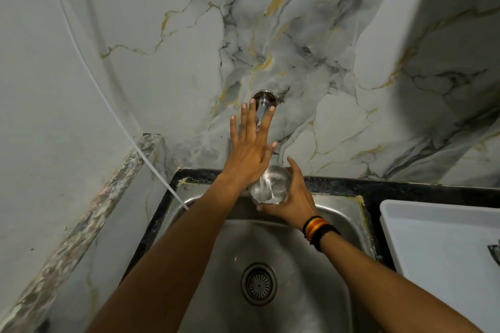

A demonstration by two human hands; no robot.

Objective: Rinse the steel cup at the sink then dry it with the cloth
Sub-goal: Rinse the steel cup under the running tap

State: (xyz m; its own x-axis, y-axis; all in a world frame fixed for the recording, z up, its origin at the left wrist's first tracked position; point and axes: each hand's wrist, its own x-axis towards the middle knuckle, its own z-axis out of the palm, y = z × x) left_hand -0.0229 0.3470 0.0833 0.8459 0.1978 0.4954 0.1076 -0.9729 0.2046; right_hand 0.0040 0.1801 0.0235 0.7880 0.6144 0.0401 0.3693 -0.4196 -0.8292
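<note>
The steel cup is held mouth-up over the back of the steel sink, with water running into it. My right hand, with bands on its wrist, grips the cup from its right side. My left hand is stretched out flat with fingers apart over the wall tap, covering most of the spout. A thin stream of water falls from under that hand into the cup. No cloth is clearly in view.
A white tray sits on the dark counter right of the sink, with a dark item at the frame's right edge. The sink drain lies below centre. A white hose runs down the left wall into the sink. Marble wall behind.
</note>
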